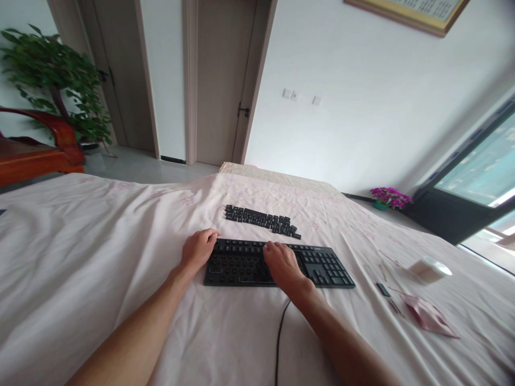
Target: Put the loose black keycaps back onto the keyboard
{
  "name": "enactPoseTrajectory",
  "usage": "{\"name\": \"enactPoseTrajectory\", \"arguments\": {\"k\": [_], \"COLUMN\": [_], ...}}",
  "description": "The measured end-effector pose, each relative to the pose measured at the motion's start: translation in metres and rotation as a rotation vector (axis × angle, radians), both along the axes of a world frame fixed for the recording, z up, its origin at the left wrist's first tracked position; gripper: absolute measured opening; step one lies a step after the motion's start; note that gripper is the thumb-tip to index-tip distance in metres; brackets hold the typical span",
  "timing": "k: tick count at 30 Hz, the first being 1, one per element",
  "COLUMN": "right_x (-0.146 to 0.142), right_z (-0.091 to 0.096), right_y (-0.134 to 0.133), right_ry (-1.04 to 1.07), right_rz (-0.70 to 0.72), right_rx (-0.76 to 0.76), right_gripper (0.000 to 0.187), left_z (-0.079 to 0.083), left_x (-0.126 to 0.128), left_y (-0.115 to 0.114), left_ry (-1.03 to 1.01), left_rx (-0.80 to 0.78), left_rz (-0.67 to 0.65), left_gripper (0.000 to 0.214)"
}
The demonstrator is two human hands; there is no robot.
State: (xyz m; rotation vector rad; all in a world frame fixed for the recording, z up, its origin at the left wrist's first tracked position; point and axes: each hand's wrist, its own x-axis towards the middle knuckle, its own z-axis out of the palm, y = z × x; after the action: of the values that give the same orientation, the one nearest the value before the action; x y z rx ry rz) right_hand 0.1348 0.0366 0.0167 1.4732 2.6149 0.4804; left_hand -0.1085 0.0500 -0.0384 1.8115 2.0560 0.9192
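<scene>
While the keyboard [241, 264] lies crosswise, right hand [282, 262] overlies its middle, left hand [199, 249] at its far-left corner; finger grip indiscernible.

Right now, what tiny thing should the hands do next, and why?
Maybe the right hand should pull off an upper-row keycap: it rests over the keyboard, whose lower-left spots are bare, and loose keycaps already lie beyond it.

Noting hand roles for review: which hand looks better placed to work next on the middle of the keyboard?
Probably the right hand: it lies over the middle of the computer keyboard. The left hand is at the upper left corner, perhaps better for steadying it.
</scene>
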Motion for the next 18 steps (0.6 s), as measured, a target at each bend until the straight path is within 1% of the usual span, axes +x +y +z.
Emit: {"name": "enactPoseTrajectory", "arguments": {"k": [5, 11, 13, 15, 18], "right_x": [-0.005, -0.007, -0.002, 0.01, 0.034], "right_z": [0.0, 0.0, 0.003, 0.007, 0.009], "right_y": [-0.006, -0.009, -0.007, -0.001, 0.017], "right_ry": [-0.029, -0.006, 0.031, 0.097, 0.264], "right_rz": [-0.007, 0.018, 0.02, 0.024, -0.009], "right_rx": [-0.002, -0.058, -0.081, -0.132, -0.214], "right_gripper": [0.028, 0.031, 0.031, 0.029, 0.03], "left_z": [-0.001, -0.002, -0.002, -0.001, -0.001], "left_x": [0.0, 0.001, 0.001, 0.001, 0.001], "left_y": [0.0, 0.0, -0.001, -0.001, -0.001], "left_ry": [0.003, 0.011, 0.006, 0.001, 0.0], "left_rx": [-0.004, 0.014, 0.017, 0.012, 0.004], "left_rz": [0.002, -0.002, -0.005, -0.003, 0.006], "left_gripper": [0.033, 0.033, 0.033, 0.033, 0.033]}}
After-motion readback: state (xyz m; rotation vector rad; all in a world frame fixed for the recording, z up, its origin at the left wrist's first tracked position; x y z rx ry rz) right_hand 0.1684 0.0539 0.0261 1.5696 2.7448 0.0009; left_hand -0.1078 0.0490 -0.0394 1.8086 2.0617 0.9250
